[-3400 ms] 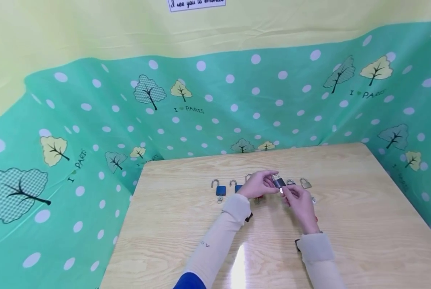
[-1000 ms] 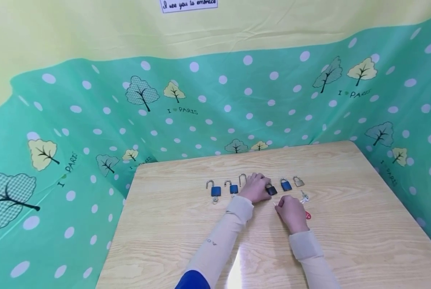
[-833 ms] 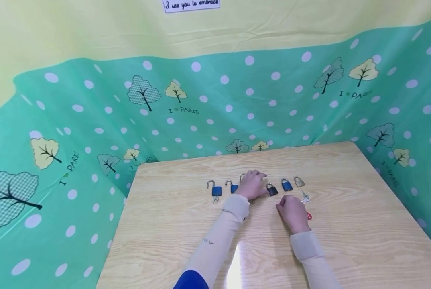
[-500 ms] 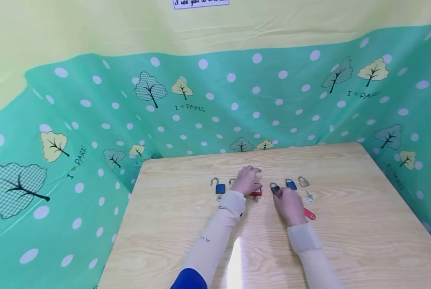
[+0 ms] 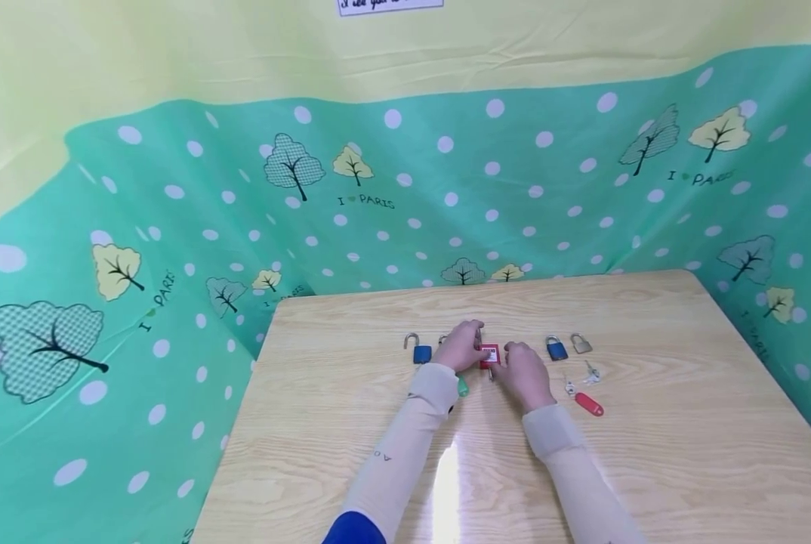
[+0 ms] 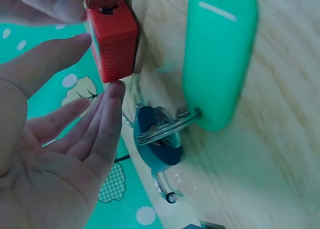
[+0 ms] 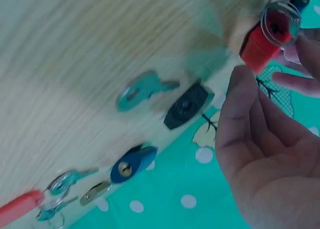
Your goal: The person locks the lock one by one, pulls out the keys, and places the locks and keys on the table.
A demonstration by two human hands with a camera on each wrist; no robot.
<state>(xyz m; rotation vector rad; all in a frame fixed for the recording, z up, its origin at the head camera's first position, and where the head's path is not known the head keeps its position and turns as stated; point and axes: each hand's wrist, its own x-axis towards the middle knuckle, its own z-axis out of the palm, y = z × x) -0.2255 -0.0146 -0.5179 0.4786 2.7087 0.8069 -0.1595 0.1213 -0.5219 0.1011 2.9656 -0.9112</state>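
Between my two hands lies a red padlock (image 5: 490,356) with a white label, a metal ring (image 7: 281,23) and a small key at its lower end. My left hand (image 5: 458,347) holds it from the left, thumb by the label and fingertips (image 6: 118,87) along its side. From the right, my right hand (image 5: 526,375) reaches in, its fingertips (image 7: 244,74) at the padlock's edge with the fingers loosely bent. The right wrist view shows a black padlock (image 7: 187,108) close to that hand, with a loose key (image 7: 142,91) beside it; in the head view this padlock is hidden.
Blue padlocks stand on both sides of my hands: an opened one (image 5: 422,353) at the left, a closed one (image 5: 556,347) at the right beside a brass-grey padlock (image 5: 581,344). A green key tag (image 6: 220,54) lies by my left wrist, a red tag (image 5: 589,404) with keys (image 5: 592,373) at the right.
My left hand let go of the black padlock and moved left to the red one. My right hand left the black padlock's keyhole side and shifted left to the red padlock.
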